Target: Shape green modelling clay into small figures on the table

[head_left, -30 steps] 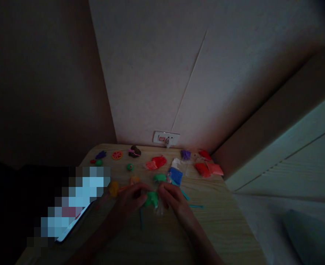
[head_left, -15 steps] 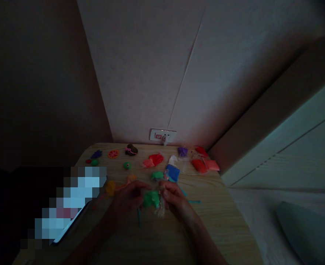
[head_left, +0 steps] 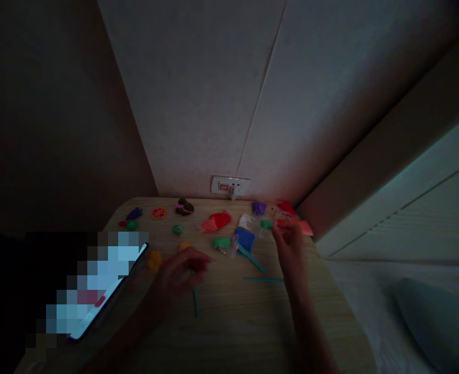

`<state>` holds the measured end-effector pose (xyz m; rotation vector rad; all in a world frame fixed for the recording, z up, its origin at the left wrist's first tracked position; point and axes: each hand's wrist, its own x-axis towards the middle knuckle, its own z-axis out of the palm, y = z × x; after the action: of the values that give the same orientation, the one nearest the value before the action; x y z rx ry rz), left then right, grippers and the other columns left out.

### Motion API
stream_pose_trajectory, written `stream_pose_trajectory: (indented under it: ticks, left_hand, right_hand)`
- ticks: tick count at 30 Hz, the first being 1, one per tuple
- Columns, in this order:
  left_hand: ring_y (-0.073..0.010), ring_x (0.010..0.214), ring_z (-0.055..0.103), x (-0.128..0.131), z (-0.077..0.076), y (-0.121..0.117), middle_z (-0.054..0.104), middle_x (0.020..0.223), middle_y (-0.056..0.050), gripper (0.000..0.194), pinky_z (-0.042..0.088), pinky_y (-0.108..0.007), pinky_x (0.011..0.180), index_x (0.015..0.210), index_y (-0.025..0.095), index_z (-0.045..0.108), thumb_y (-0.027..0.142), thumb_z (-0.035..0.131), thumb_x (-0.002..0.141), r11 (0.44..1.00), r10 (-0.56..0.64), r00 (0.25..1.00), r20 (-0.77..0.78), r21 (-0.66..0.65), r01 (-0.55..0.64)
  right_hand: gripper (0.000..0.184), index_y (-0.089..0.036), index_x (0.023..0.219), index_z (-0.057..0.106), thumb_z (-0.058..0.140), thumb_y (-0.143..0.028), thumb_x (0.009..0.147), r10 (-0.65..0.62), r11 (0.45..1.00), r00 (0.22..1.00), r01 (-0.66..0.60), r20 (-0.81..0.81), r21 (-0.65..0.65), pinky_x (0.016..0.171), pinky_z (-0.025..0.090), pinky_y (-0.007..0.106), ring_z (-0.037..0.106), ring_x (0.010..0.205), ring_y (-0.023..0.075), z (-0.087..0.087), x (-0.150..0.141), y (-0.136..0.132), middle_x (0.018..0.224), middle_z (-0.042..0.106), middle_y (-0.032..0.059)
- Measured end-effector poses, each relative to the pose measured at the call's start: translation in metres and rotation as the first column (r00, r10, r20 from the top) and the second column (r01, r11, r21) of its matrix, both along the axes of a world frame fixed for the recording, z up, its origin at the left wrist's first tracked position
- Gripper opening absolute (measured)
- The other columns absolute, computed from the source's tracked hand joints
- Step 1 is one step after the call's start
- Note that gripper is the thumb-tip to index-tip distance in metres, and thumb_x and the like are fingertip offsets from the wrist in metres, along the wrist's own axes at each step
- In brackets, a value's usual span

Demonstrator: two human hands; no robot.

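My right hand is over the far right of the table, its fingers closed at the edge of a green clay packet in clear wrapping. Beside that packet lie a purple clay packet and red ones. My left hand hovers over the table's middle, fingers curved and apart, with nothing seen in it. Under and near it are a thin teal stick tool and orange-yellow clay. Another green clay packet lies between the hands, next to a blue packet.
A lit tablet or phone, its screen blurred out, stands at the left. Small clay figures, among them a pink-orange wheel and a brown piece, line the back. Two teal tools lie mid-right. A wall socket is behind.
My hands have moved apart. The right one carried the green clay packet from the middle to the back right; the left one let go of it and stays near the middle.
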<state>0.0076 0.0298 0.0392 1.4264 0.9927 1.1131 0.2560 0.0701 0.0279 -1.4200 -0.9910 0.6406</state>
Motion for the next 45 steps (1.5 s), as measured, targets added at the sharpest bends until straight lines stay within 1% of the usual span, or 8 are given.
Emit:
stream_pose_trajectory:
  ticks: [2, 5, 8, 15, 25, 31, 37, 45]
  left_hand:
    - [-0.0152, 0.073, 0.058, 0.0, 0.013, -0.001, 0.063, 0.081, -0.002, 0.009, 0.05, -0.025, 0.067, 0.085, 0.022, 0.069, 0.023, 0.065, 0.077, 0.996, 0.041, 0.998, -0.043, 0.082, -0.037]
    - [-0.0166, 0.081, 0.056, 0.001, 0.035, -0.003, 0.06, 0.086, -0.001, 0.009, 0.048, -0.024, 0.069, 0.084, 0.024, 0.07, 0.025, 0.069, 0.075, 0.977, 0.098, 0.993, -0.065, 0.198, -0.084]
    - [-0.0171, 0.085, 0.055, 0.004, 0.053, -0.005, 0.06, 0.088, 0.001, 0.009, 0.045, -0.025, 0.075, 0.08, 0.025, 0.072, 0.025, 0.074, 0.071, 0.961, 0.151, 0.976, -0.154, 0.256, -0.109]
    - [-0.0131, 0.072, 0.054, 0.015, 0.061, -0.002, 0.055, 0.076, 0.003, 0.009, 0.044, -0.023, 0.068, 0.067, 0.025, 0.067, 0.019, 0.073, 0.071, 0.962, 0.146, 0.986, -0.081, 0.244, -0.122]
    - [-0.0139, 0.069, 0.055, 0.011, 0.059, -0.006, 0.06, 0.076, 0.002, 0.006, 0.045, -0.023, 0.062, 0.068, 0.026, 0.071, 0.029, 0.072, 0.073, 0.969, 0.154, 0.981, -0.115, 0.21, -0.128]
    - [-0.0149, 0.064, 0.053, 0.005, 0.073, -0.007, 0.059, 0.068, 0.001, 0.014, 0.045, -0.025, 0.058, 0.061, 0.026, 0.072, 0.036, 0.074, 0.071, 0.99, 0.116, 0.969, -0.216, 0.103, -0.096]
    - [-0.0147, 0.059, 0.051, 0.005, 0.069, -0.003, 0.054, 0.06, 0.002, 0.015, 0.041, -0.025, 0.054, 0.055, 0.024, 0.068, 0.031, 0.074, 0.067, 0.997, 0.063, 0.986, -0.155, -0.023, -0.067]
    - [-0.0115, 0.055, 0.046, 0.005, 0.07, -0.006, 0.051, 0.058, 0.004, 0.013, 0.04, -0.023, 0.052, 0.057, 0.024, 0.068, 0.028, 0.074, 0.068, 0.999, 0.04, 0.99, -0.138, 0.018, -0.038]
  right_hand:
    - [0.035, -0.02, 0.079, 0.052, 0.068, -0.051, 0.071, 0.292, 0.954, 0.927, -0.3, -0.234, 0.002, 0.048, 0.027, 0.022, 0.036, 0.05, 0.0089, 0.015, -0.019, -0.01, 0.057, 0.041, -0.0082]
    - [0.037, -0.019, 0.069, 0.051, 0.072, -0.049, 0.07, 0.614, 0.71, 0.573, -0.702, -0.543, 0.061, 0.045, 0.018, 0.021, 0.025, 0.045, 0.0057, 0.036, -0.053, -0.027, 0.051, 0.034, -0.0099]
    - [0.033, -0.017, 0.066, 0.053, 0.074, -0.043, 0.072, 0.647, 0.579, 0.362, -0.806, -0.671, 0.124, 0.045, 0.016, 0.021, 0.022, 0.043, 0.0047, 0.048, -0.077, -0.039, 0.048, 0.035, -0.0101]
    - [0.035, -0.016, 0.064, 0.056, 0.078, -0.042, 0.066, 0.568, 0.516, 0.208, -0.844, -0.796, 0.148, 0.042, 0.01, 0.022, 0.018, 0.04, 0.0031, 0.055, -0.086, -0.04, 0.047, 0.035, -0.011]
    - [0.033, -0.016, 0.065, 0.057, 0.078, -0.041, 0.067, 0.55, 0.469, 0.139, -0.867, -0.823, 0.167, 0.043, 0.008, 0.023, 0.017, 0.04, 0.0035, 0.052, -0.086, -0.04, 0.043, 0.032, -0.0118]
    - [0.036, -0.016, 0.061, 0.056, 0.081, -0.042, 0.062, 0.542, 0.483, 0.217, -0.871, -0.812, 0.089, 0.041, 0.009, 0.022, 0.017, 0.039, 0.0029, 0.057, -0.086, -0.039, 0.043, 0.035, -0.011]
    - [0.042, -0.016, 0.058, 0.054, 0.082, -0.047, 0.058, 0.552, 0.475, 0.245, -0.878, -0.797, 0.059, 0.039, 0.01, 0.021, 0.018, 0.038, 0.0023, 0.056, -0.086, -0.039, 0.044, 0.037, -0.0107]
    - [0.041, -0.017, 0.06, 0.055, 0.081, -0.048, 0.059, 0.579, 0.487, 0.294, -0.873, -0.76, 0.033, 0.04, 0.011, 0.021, 0.02, 0.04, 0.0029, 0.057, -0.083, -0.039, 0.044, 0.038, -0.0105]
